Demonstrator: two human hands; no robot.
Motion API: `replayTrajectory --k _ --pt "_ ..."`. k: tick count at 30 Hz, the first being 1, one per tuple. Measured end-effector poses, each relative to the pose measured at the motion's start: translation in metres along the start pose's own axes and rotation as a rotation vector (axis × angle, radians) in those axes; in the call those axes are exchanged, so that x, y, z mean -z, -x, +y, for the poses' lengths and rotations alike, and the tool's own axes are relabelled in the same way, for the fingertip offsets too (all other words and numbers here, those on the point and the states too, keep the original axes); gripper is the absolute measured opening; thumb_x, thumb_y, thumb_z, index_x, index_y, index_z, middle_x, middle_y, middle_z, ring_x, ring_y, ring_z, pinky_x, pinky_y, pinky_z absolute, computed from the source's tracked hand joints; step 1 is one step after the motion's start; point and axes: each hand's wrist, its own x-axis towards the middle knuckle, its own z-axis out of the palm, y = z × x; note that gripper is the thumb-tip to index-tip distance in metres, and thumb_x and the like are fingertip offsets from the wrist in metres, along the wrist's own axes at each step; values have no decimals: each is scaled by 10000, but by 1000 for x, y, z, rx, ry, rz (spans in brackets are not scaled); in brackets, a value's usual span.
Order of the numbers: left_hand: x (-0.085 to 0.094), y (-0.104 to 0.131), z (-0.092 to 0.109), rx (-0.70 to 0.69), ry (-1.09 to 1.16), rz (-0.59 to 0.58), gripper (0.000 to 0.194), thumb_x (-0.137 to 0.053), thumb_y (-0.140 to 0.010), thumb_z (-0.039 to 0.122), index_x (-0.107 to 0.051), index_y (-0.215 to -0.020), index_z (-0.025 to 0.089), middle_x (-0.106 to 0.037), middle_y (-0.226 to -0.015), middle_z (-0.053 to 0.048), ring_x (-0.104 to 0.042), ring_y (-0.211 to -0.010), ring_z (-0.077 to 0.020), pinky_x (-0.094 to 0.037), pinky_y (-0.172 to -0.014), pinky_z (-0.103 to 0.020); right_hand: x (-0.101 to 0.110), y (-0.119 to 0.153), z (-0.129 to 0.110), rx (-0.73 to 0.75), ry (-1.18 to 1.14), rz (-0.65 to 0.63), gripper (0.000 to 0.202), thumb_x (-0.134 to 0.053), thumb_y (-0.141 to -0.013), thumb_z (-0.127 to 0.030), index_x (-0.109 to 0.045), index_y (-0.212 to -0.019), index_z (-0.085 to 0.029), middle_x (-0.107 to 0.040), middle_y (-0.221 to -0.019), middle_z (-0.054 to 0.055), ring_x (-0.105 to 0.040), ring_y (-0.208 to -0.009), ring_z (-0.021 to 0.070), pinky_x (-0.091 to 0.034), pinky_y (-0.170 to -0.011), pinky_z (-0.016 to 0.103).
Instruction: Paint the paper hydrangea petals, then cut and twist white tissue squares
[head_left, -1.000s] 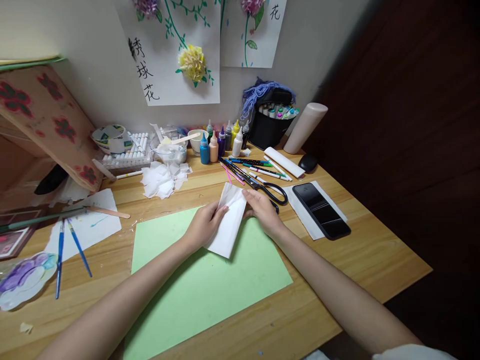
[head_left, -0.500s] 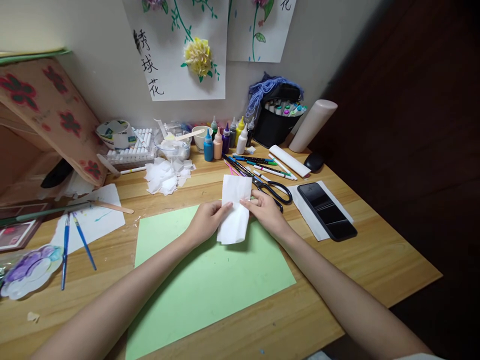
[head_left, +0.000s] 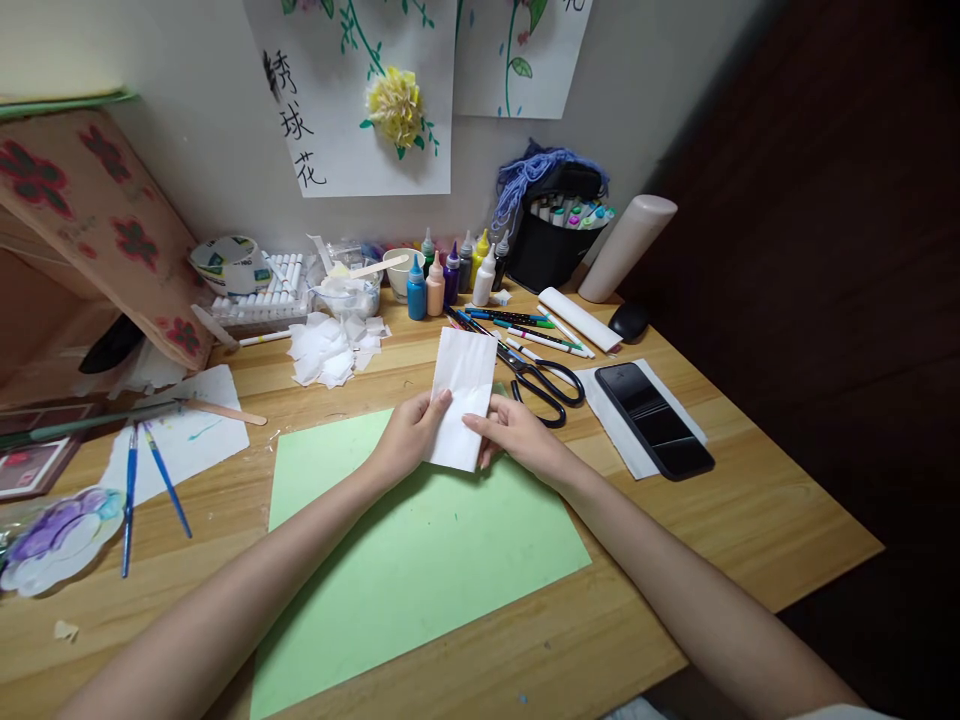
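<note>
Your left hand (head_left: 409,435) has its fingers pinching the left edge of the white paper (head_left: 463,365), thumb on its face; the fingers of your right hand (head_left: 521,432) grip its lower right edge the same way. The paper is held up, slightly tilted, over the far edge of the green sheet (head_left: 420,580) on the surface (head_left: 757,500). Scissors (head_left: 517,368) lie just beyond your right hand, with the phone (head_left: 654,420) farther right.

Here we're seeing a slender left forearm (head_left: 240,590) and a matching right forearm (head_left: 697,595), both narrowing at the wrists! The left hand (head_left: 409,432) and right hand (head_left: 525,435) are showing bare, and we're spotting a whitish sleeve (head_left: 834,713) peeking in, lower right!
</note>
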Motion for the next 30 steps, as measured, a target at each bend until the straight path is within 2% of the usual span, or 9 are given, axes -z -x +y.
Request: replayTrajectory --k 3,9,13,16,20,23,26,28,30 --pt "1 1 4 5 28 -20 448 -450 -823 551 -553 -778 118 -609 -698 -44 -531 -585 -134 -405 -502 -228 -2 0 1 26 -2 66 353 -676 -719 -396 -573 -930 -132 -639 -618 4 -591 -479 111 -503 -430 216" --pt "-1 4 11 31 61 -182 486 -570 -768 509 -564 -1055 116 -636 -838 -91 -581 -662 -176 -463 -449 -237 0 -2 3 103 19 159 358 -706 -673 -430 -574 -860 -154 -626 -605 -8 -574 -475 115 -471 -393 209" --pt "-1 3 9 3 44 -211 432 -544 -801 477 -568 -1018 104 -621 -785 -86 -557 -617 -141 -449 -435 -209 -1 -2 4 113 20 180 362 -700 -675 -441 -564 -861 -162 -622 -603 -9 -566 -464 118 -467 -382 220" --pt "0 2 5 -16 74 -236 387 -529 -820 454 -558 -968 97 -603 -745 -74 -552 -592 -126 -457 -440 -206 -1 -2 4 94 -11 148 361 -710 -674 -419 -557 -871 -158 -638 -630 3 -584 -486 120 -479 -399 217" --pt "2 1 3 -21 144 -241 318 -534 -826 421 -533 -896 111 -586 -691 -40 -545 -542 -105 -474 -450 -210 2 -2 5 62 -38 29 400 -734 -660 -375 -543 -928 -147 -670 -690 16 -610 -525 111 -505 -452 206" --pt "2 0 5 -29 178 -247 304 -518 -835 416 -525 -902 119 -600 -696 -38 -563 -557 -111 -481 -456 -213 4 -3 6 92 18 55 379 -699 -700 -391 -529 -936 -147 -634 -559 -24 -549 -414 82 -467 -411 182" --pt "2 0 7 -28 182 -237 328 -511 -835 427 -521 -940 117 -611 -709 -47 -581 -580 -130 -493 -460 -228 3 -4 7 102 12 79 357 -598 -766 -468 -520 -913 -152 -582 -456 -45 -529 -359 98 -417 -346 181" --pt "3 0 7 -32 183 -228 342 -512 -835 425 -512 -982 116 -611 -720 -47 -585 -587 -133 -499 -465 -233 1 -4 6 91 -21 65 368 -585 -766 -480 -525 -923 -152 -599 -488 -38 -554 -386 107 -433 -355 189" --pt "3 0 7 -40 185 -225 352 -507 -840 421 -495 -1024 121 -614 -744 -47 -594 -600 -136 -505 -473 -236 0 -3 6 84 -25 37 382 -665 -715 -419 -525 -955 -155 -642 -580 -24 -582 -444 101 -470 -407 190"
